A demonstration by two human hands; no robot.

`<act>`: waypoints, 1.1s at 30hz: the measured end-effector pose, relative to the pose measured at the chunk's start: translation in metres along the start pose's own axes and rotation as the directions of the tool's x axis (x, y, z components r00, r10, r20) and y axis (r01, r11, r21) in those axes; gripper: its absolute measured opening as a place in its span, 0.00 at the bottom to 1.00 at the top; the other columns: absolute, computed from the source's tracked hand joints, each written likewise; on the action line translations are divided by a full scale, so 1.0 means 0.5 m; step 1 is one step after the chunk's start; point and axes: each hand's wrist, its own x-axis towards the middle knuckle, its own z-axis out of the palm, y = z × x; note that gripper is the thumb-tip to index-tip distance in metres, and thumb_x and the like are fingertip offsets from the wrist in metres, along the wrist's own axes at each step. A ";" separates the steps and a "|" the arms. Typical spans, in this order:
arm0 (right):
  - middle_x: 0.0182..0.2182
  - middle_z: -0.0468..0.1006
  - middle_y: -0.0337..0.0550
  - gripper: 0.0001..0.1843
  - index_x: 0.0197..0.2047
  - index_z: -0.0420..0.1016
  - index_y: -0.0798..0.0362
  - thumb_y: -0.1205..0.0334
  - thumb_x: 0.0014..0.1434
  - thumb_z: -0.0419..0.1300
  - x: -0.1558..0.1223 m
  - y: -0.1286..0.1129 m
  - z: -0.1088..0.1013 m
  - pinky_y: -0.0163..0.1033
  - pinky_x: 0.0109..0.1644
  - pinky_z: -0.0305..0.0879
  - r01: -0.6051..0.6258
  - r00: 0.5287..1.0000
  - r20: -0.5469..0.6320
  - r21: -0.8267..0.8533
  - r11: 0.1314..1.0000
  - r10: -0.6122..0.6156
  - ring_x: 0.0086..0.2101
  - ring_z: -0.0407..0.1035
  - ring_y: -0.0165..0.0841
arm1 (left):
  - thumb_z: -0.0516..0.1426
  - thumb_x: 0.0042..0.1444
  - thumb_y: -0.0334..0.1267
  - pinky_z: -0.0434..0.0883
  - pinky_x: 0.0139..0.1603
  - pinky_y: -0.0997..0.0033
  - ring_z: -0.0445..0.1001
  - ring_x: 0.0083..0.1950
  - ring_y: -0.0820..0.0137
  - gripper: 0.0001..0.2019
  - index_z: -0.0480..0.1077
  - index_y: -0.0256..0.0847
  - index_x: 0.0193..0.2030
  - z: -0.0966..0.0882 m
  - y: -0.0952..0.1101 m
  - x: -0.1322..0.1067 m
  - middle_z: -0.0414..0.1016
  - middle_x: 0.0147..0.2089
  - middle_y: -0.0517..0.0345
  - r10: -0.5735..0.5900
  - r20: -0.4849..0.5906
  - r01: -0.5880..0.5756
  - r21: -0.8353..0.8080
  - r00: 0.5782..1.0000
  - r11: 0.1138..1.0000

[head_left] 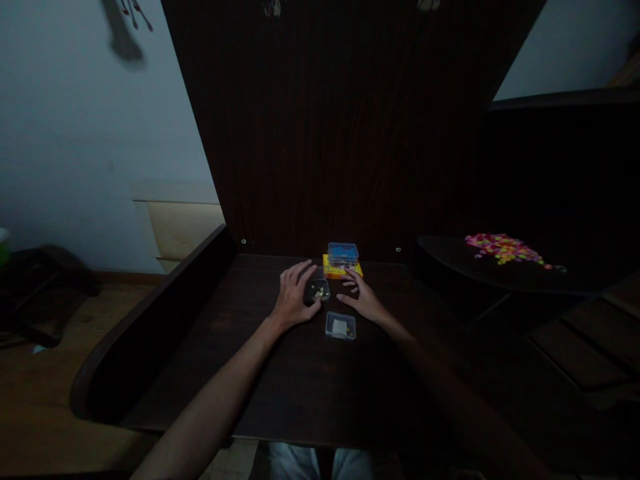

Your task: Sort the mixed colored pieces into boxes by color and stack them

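Note:
A small clear plastic box (320, 291) stands with its lid raised at the back, several tiny pale pieces inside. My left hand (294, 295) curves round its left side, thumb at the near edge and fingertips by the lid. To the right of the box, my right hand (364, 301) hovers with fingers apart and holds nothing I can see. Nearer to me lies a second clear box (341, 326), closed, with a white square in it. Behind the right hand, a clear box with blue contents (343, 252) rests on a yellow box (327, 272).
A dark wooden desk (300, 393) holds the boxes, with a raised side board (155, 320) on the left and a tall back panel (330, 133). On a curved shelf (450, 257) at right lies a pile of pink and yellow small pieces (505, 249).

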 end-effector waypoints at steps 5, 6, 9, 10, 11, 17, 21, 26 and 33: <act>0.54 0.74 0.53 0.40 0.65 0.58 0.47 0.58 0.52 0.67 -0.009 -0.002 -0.004 0.51 0.51 0.69 0.016 1.000 0.007 -0.001 1.000 -0.016 0.49 0.72 0.42 | 0.69 0.39 0.54 0.56 0.67 0.45 0.54 0.70 0.47 0.59 0.40 0.39 0.72 -0.013 -0.051 -0.001 0.51 0.71 0.35 -0.140 0.053 0.143 -0.079 0.989 0.986; 0.54 0.73 0.53 0.40 0.65 0.58 0.47 0.59 0.52 0.68 -0.010 -0.002 -0.005 0.52 0.51 0.69 0.015 1.000 0.006 -0.002 1.000 -0.015 0.49 0.72 0.42 | 0.70 0.37 0.54 0.57 0.67 0.45 0.54 0.70 0.46 0.63 0.38 0.38 0.72 -0.010 -0.061 -0.002 0.51 0.71 0.34 -0.154 0.089 0.163 -0.112 0.984 0.980; 0.55 0.73 0.54 0.40 0.65 0.58 0.48 0.59 0.51 0.68 -0.016 -0.002 -0.006 0.52 0.52 0.69 0.018 1.000 0.003 -0.013 1.000 -0.018 0.49 0.72 0.42 | 0.70 0.39 0.49 0.61 0.66 0.48 0.60 0.68 0.49 0.61 0.38 0.37 0.73 -0.002 -0.079 -0.007 0.55 0.69 0.35 -0.189 0.220 0.233 -0.196 0.957 0.953; 0.56 0.73 0.55 0.40 0.65 0.58 0.49 0.59 0.51 0.68 -0.018 -0.003 -0.006 0.52 0.52 0.69 0.020 1.000 -0.001 -0.019 1.000 -0.020 0.49 0.72 0.42 | 0.69 0.41 0.47 0.63 0.65 0.49 0.62 0.67 0.51 0.57 0.41 0.38 0.72 0.000 -0.080 -0.008 0.57 0.69 0.37 -0.196 0.254 0.252 -0.210 0.947 0.945; 0.56 0.72 0.55 0.39 0.65 0.59 0.48 0.58 0.52 0.68 -0.021 -0.005 -0.007 0.52 0.53 0.70 0.024 1.000 -0.004 -0.026 0.999 -0.024 0.49 0.72 0.42 | 0.68 0.44 0.46 0.64 0.65 0.51 0.63 0.66 0.53 0.53 0.45 0.40 0.72 0.001 -0.079 -0.008 0.60 0.68 0.40 -0.201 0.280 0.266 -0.219 0.939 0.939; 0.62 0.66 0.54 0.41 0.67 0.58 0.48 0.56 0.53 0.68 -0.034 -0.029 -0.010 0.54 0.58 0.66 0.092 0.996 0.025 -0.117 0.989 -0.090 0.56 0.67 0.44 | 0.65 0.52 0.44 0.67 0.64 0.56 0.67 0.64 0.60 0.40 0.55 0.44 0.69 0.011 -0.051 -0.006 0.66 0.65 0.48 -0.104 0.340 0.202 -0.267 0.934 0.942; 0.66 0.61 0.50 0.39 0.69 0.57 0.44 0.54 0.57 0.65 -0.033 -0.040 -0.012 0.58 0.67 0.53 0.183 0.973 0.175 -0.201 0.962 -0.149 0.65 0.55 0.45 | 0.59 0.60 0.42 0.64 0.66 0.53 0.64 0.67 0.60 0.26 0.63 0.46 0.65 0.028 -0.039 -0.010 0.66 0.65 0.48 0.043 0.367 0.050 -0.239 0.929 0.970; 0.68 0.57 0.45 0.27 0.65 0.65 0.41 0.54 0.64 0.59 -0.035 -0.038 -0.010 0.58 0.68 0.52 0.277 0.939 0.284 -0.285 0.918 -0.195 0.65 0.54 0.44 | 0.54 0.65 0.41 0.62 0.68 0.50 0.60 0.70 0.59 0.20 0.67 0.47 0.63 0.040 -0.037 -0.015 0.64 0.68 0.49 0.115 0.388 -0.043 -0.189 0.914 0.981; 0.67 0.60 0.43 0.26 0.65 0.65 0.40 0.56 0.65 0.59 -0.038 -0.040 -0.006 0.57 0.66 0.57 0.338 0.930 0.262 -0.333 0.880 -0.258 0.63 0.58 0.44 | 0.52 0.66 0.41 0.60 0.69 0.51 0.58 0.70 0.61 0.20 0.65 0.45 0.64 0.039 -0.032 -0.013 0.60 0.69 0.49 0.125 0.410 -0.055 -0.179 0.903 0.982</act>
